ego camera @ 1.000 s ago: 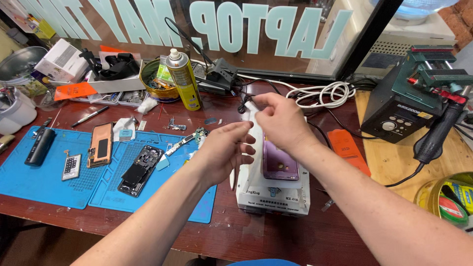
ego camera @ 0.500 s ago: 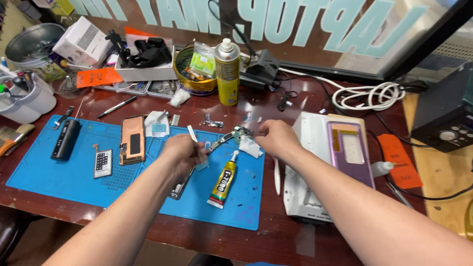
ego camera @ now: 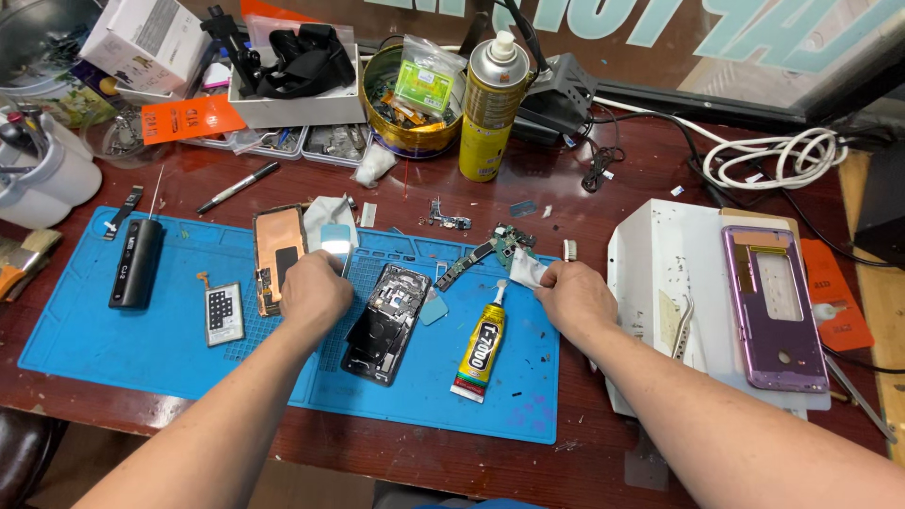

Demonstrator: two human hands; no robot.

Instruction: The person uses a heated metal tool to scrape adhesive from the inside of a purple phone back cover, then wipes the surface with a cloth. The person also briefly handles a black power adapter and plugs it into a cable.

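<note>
The left hand (ego camera: 316,292) rests knuckles-up, fingers curled, on the blue mat (ego camera: 113,339), just left of the opened phone body (ego camera: 385,322); whether it grips anything cannot be told. That phone's long axis runs toward the person, between both hands. The right hand (ego camera: 575,297) pinches a white wipe (ego camera: 526,271) beside the glue tube (ego camera: 481,344).

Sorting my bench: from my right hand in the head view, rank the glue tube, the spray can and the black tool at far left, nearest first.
From the right hand:
1. Glue tube, just left of it on the blue mat.
2. Spray can, up behind the mat.
3. Black tool, at the mat's far left.
</note>
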